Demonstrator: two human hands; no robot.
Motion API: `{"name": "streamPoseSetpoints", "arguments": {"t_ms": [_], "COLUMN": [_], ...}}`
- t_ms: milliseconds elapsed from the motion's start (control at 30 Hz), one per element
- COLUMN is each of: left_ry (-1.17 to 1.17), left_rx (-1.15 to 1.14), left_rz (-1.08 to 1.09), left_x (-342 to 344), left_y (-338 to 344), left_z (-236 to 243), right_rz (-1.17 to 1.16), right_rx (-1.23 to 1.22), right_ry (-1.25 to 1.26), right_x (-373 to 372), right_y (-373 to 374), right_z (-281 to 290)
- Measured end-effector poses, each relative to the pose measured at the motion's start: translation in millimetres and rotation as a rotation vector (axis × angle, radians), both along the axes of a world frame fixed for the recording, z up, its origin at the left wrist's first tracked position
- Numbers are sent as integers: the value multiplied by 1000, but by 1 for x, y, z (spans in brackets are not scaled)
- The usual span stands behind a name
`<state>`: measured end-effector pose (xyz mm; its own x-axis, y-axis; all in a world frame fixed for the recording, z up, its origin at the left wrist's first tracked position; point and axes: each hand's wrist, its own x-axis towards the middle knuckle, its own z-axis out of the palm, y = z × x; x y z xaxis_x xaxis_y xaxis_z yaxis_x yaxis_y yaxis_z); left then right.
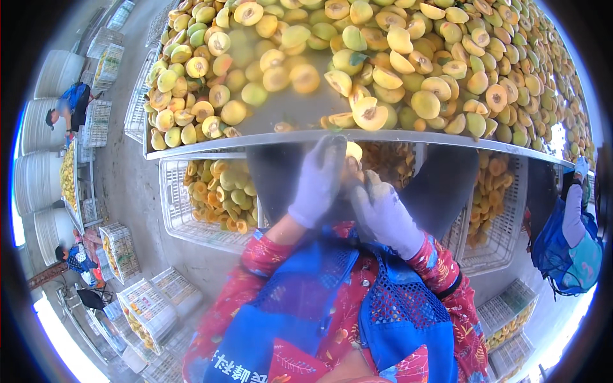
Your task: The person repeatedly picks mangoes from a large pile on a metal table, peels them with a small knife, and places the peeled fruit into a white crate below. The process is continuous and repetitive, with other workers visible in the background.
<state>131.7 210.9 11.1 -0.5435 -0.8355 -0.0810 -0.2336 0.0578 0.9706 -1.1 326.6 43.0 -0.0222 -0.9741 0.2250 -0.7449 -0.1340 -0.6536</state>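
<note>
Both my hands wear pale lavender gloves with grey, dirty fingertips, and they meet just below the metal table's front edge. A yellow peach half shows between them, its lower part brownish and partly hidden by fingers. My left hand is closed against the left side of the fruit. From the lower right, my right hand reaches up to it with curled fingers; what those fingers hold is blurred and hidden. Beyond the hands, many halved peaches are heaped on the metal table, several with their cut faces up.
Below the table edge stand white plastic crates of peach halves, at the left and right. A co-worker stands at the far right edge. Stacked crates and other people are off to the left.
</note>
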Motion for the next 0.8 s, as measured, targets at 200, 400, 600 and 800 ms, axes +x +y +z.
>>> {"name": "streamPoseSetpoints", "arguments": {"t_ms": [200,400,600,800], "left_ry": [30,-27,-213,-508], "left_rx": [-57,-606,-615,-165], "left_rz": [87,-42,49,590], "left_x": [-17,-13,17,140], "left_y": [13,10,7,-53], "left_z": [27,0,9,16], "right_rz": [-156,367,130,224], "right_rx": [780,780,727,650], "right_ry": [-1892,-2805,-2682,-2380], "right_x": [-9,-9,5,-36], "right_y": [-3,0,-3,14], "right_z": [19,-18,3,-29]}}
